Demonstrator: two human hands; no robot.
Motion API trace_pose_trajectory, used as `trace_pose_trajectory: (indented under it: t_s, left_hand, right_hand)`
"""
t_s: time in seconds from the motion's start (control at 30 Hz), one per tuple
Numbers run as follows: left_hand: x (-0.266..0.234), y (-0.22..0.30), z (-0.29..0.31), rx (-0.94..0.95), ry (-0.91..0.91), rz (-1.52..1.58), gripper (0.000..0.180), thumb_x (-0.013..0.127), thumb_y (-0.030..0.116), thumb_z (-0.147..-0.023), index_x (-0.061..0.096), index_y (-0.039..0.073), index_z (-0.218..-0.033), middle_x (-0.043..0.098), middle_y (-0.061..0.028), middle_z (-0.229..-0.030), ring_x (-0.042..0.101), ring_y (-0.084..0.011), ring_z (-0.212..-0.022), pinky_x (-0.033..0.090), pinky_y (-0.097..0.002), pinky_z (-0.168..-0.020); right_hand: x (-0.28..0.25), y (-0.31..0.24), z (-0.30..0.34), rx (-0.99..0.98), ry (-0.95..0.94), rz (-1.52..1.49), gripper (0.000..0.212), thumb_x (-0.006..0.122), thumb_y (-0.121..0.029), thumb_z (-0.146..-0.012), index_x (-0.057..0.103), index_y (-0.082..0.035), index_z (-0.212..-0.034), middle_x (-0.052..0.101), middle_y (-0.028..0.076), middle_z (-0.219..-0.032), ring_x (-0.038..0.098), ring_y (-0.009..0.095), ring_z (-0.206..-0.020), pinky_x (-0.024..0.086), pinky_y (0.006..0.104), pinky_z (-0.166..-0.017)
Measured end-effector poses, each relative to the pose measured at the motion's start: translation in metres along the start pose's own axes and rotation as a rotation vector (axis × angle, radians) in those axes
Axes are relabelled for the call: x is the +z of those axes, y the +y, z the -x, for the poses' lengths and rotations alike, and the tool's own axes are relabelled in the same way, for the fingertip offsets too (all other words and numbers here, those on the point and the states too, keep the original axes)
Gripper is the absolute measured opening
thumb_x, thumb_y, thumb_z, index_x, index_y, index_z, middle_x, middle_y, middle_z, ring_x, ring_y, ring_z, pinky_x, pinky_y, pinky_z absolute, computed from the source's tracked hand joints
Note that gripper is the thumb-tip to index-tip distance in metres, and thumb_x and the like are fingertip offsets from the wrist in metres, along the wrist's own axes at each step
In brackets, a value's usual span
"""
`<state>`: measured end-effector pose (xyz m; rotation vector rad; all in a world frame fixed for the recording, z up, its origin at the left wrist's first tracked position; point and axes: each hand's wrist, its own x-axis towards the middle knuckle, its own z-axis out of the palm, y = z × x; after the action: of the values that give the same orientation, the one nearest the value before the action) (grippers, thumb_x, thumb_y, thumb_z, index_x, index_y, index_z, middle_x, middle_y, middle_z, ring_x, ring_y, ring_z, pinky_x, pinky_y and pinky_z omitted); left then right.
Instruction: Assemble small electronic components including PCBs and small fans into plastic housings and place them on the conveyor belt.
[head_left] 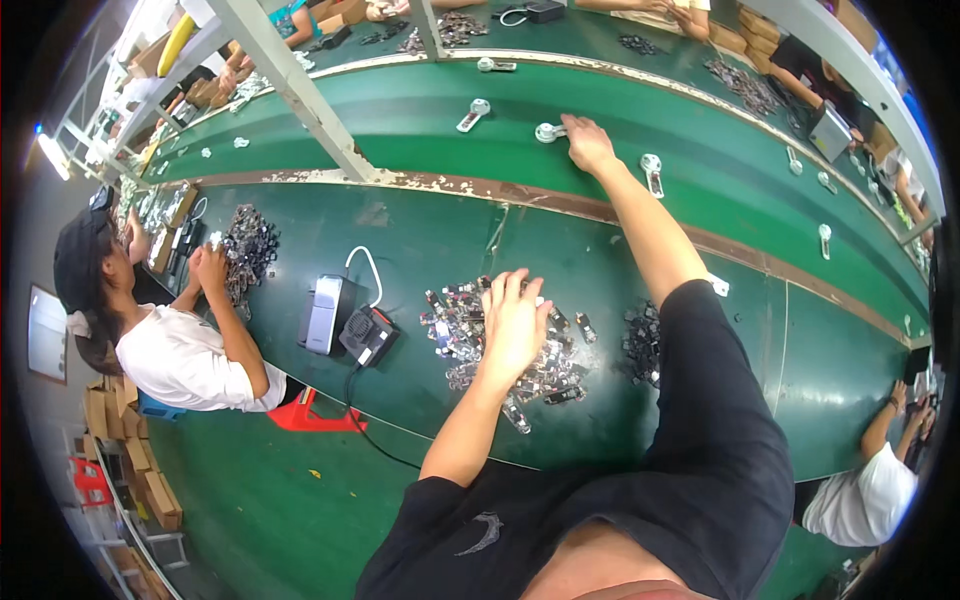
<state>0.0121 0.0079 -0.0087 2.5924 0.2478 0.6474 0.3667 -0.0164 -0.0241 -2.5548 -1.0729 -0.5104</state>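
My right arm reaches out across the table to the green conveyor belt [400, 115]. There my right hand [588, 145] has its fingers closed on the handle end of a small white device with a round head [546, 132]. Closer to me, my left hand [513, 325] rests over a spread heap of small circuit-board parts [460, 335], black and silver. Its fingers are apart and bent a little downward; what lies under the palm is hidden. Similar white devices, a white one [473, 115] and another [652, 175], lie on the belt to either side of my right hand.
A grey-black box-shaped unit [326, 315] and a black unit with a white tube [369, 335] stand left of the heap. Small black parts [642, 342] lie to its right. A raised brown ledge [480, 190] and a metal post [300, 90] border the belt. Co-workers sit at both sides.
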Motion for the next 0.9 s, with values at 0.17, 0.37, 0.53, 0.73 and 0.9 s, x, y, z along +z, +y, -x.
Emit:
trace_pose_trajectory:
  t_s: [0.17,0.37,0.53,0.73,0.9]
  left_hand:
    - [-0.013,-0.001,-0.001,-0.087,-0.015,0.024,0.035,0.075,0.018,-0.075,0.066,0.003,-0.105,0.058,-0.0102,-0.106,0.052,-0.0282,-0.104,0.039,-0.0399,-0.089]
    - [-0.017,-0.012,0.001,-0.043,-0.115,0.061,0.040,0.074,0.018,-0.076,0.064,0.000,-0.110,0.056,-0.0122,-0.111,0.052,-0.0296,-0.105,0.041,-0.0395,-0.092]
    - [-0.014,-0.013,-0.005,-0.081,-0.094,0.071,0.019,0.077,0.015,-0.071,0.070,0.007,-0.087,0.062,-0.0074,-0.096,0.055,-0.0268,-0.099,0.041,-0.0386,-0.086]
    - [-0.020,-0.002,-0.020,0.058,0.297,0.244,0.012,0.070,0.016,-0.080,0.074,0.006,-0.087,0.070,-0.0085,-0.095,0.061,-0.0267,-0.098,0.043,-0.0398,-0.089]
    - [-0.018,0.005,-0.014,-0.136,-0.054,1.242,0.017,0.065,0.013,-0.091,0.070,-0.002,-0.097,0.039,-0.0209,-0.145,0.048,-0.0294,-0.126,0.040,-0.0389,-0.103]
  right_hand:
    - [-0.015,-0.014,0.001,0.126,-0.270,0.100,0.030,0.051,-0.006,-0.081,0.066,-0.013,-0.106,0.064,0.016,-0.113,0.060,0.034,-0.107,0.048,0.0442,-0.093]
    - [-0.043,-0.015,0.014,0.220,-0.347,0.125,0.022,0.056,-0.008,-0.082,0.067,-0.003,-0.101,0.066,0.021,-0.107,0.065,0.037,-0.100,0.055,0.0441,-0.083]
    - [-0.074,-0.019,0.038,0.167,-0.351,0.169,0.020,0.063,-0.010,-0.076,0.069,-0.002,-0.093,0.068,0.021,-0.099,0.067,0.036,-0.094,0.056,0.0444,-0.080]
    - [-0.134,-0.017,0.106,0.173,-0.370,-0.474,0.021,0.068,-0.015,-0.071,0.073,0.000,-0.084,0.070,0.013,-0.072,0.070,0.023,-0.074,0.056,0.0352,-0.073]
    - [-0.168,-0.063,0.194,0.068,-0.470,-0.778,0.020,0.065,-0.015,-0.076,0.072,0.001,-0.087,0.069,0.009,-0.071,0.066,0.012,-0.068,0.053,0.0275,-0.068]
